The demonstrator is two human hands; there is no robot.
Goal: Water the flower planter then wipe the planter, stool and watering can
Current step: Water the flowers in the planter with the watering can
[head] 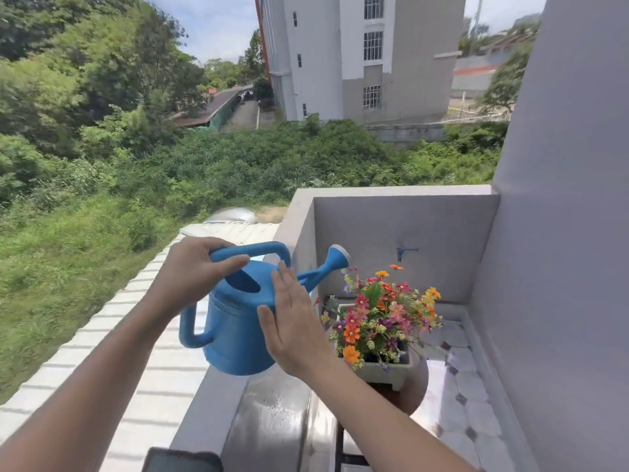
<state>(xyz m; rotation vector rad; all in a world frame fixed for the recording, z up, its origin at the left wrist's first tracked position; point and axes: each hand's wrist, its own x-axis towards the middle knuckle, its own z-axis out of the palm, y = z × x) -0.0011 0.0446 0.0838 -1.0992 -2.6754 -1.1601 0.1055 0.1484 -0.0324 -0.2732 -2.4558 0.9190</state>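
Observation:
A blue plastic watering can [235,321] is held up over the balcony's low wall, its spout and white rose [338,255] pointing right toward the flowers. My left hand [190,270] grips its top handle. My right hand [292,321] lies flat, fingers straight, against the can's right side. Right of the can a pale rectangular planter [388,369] full of orange, red and yellow flowers [384,315] sits on a round brown stool [413,393], mostly hidden by my right forearm. No water shows at the rose.
A grey parapet wall [401,233] with a small blue tap [401,252] closes the corner behind the planter. The low wall's glossy wet top [272,413] runs below the can. A tiled floor [466,403] lies at right, a dark object [180,459] at the bottom edge.

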